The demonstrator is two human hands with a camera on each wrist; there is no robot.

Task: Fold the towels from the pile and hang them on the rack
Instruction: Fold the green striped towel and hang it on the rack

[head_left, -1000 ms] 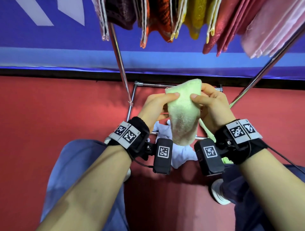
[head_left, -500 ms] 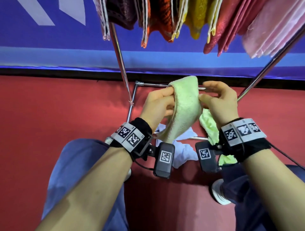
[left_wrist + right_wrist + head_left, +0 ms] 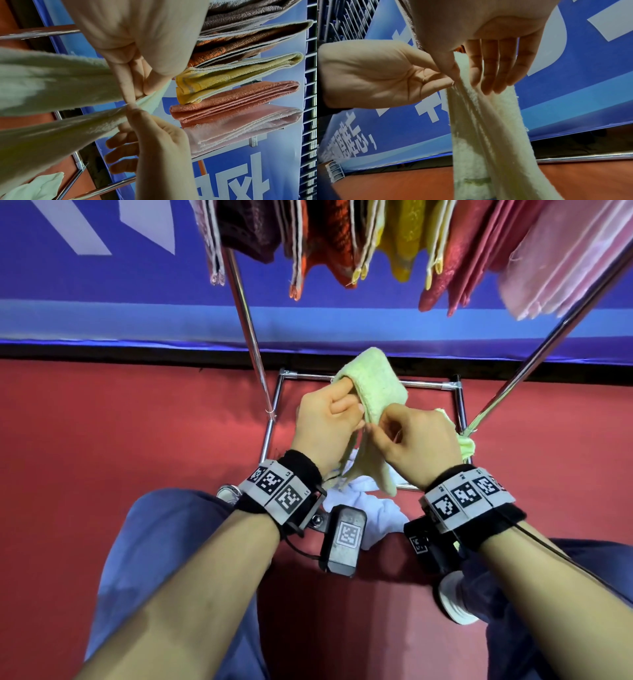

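White lettering runs across the blue banner behind the rack, big block strokes and a smaller line of characters low on the banner's left end, all too tilted and cropped to read. On the wrist bands and camera boxes below the banner sit black-and-white square code markers, no words.

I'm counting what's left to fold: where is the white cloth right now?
In the head view, the crumpled white cloth lies on the red floor between the wrists, below the held pale green terry towel.
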